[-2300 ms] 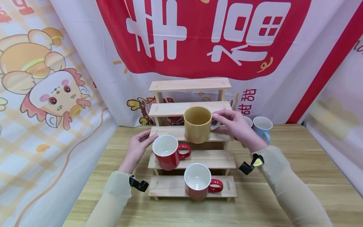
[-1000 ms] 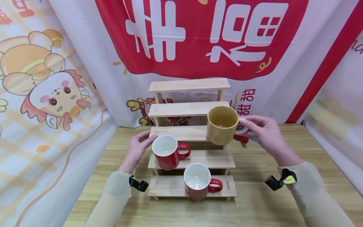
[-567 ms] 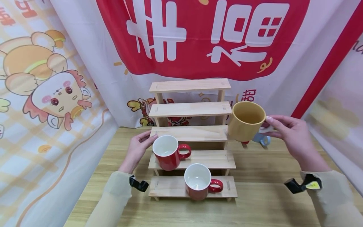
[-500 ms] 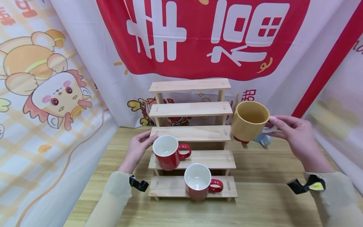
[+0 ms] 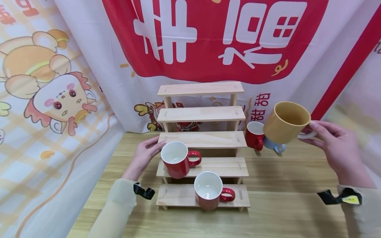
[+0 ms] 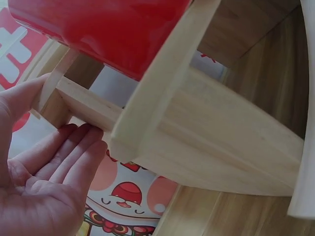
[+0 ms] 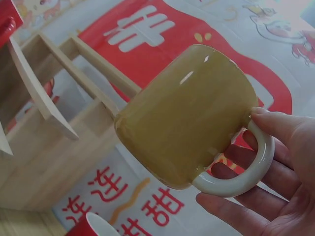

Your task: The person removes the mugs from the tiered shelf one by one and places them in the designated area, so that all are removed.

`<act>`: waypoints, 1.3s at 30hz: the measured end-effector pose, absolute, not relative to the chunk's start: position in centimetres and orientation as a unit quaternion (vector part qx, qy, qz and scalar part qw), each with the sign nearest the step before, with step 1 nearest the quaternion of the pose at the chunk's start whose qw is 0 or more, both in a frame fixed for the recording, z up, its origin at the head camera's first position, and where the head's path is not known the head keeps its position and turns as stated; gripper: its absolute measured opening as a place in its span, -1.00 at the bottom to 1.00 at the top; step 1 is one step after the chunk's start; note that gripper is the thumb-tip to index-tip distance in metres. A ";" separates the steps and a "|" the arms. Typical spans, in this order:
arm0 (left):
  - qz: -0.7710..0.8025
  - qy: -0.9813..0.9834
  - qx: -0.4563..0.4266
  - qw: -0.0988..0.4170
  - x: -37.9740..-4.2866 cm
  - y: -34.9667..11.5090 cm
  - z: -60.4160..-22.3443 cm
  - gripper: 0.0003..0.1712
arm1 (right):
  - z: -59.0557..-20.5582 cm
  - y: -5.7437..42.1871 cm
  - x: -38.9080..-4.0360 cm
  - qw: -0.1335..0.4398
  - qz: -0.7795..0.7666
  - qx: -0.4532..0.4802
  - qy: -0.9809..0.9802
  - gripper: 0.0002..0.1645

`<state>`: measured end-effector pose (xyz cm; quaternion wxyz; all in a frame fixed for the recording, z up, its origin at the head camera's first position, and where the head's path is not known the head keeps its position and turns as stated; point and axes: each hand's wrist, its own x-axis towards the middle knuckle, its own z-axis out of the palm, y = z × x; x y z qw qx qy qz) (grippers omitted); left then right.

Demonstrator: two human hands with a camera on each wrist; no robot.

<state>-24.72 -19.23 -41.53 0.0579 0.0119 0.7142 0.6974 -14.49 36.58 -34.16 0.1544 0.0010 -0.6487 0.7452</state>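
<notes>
Glossy tan mug (image 5: 286, 127) is gripped by looped handle (image 7: 238, 183) in right hand (image 5: 340, 147); pale-wood rack (image 5: 203, 139) is pinched by left hand (image 5: 143, 156); blue mug (image 5: 270, 144) partly hidden.

from my remote seat i read this as a small staged recording booth, though i can't tell what building holds it. a festive red-and-white cloth (image 5: 208, 74) with large characters hangs behind the wooden rack (image 5: 202, 114), a cartoon-printed sheet (image 5: 63, 99) walls off the rack's left, and a pale, blurred sheet (image 5: 361, 99) closes its right. under the rack i see a wood-grain surface (image 5: 208, 224), and black wrist mounts (image 5: 144, 191) show to either side of the rack.
</notes>
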 end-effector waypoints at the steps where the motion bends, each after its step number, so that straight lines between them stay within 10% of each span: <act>1: 0.697 0.715 0.012 0.058 -24.7 -19.3 -41.5 -0.22 | -34.3 36.8 -14.6 0.157 0.750 0.001 -0.642 -0.58; 39: 0.681 0.729 0.028 0.059 -24.6 -19.6 -41.3 -0.23 | -42.1 43.9 -20.5 0.256 0.800 -0.193 -0.506 -0.66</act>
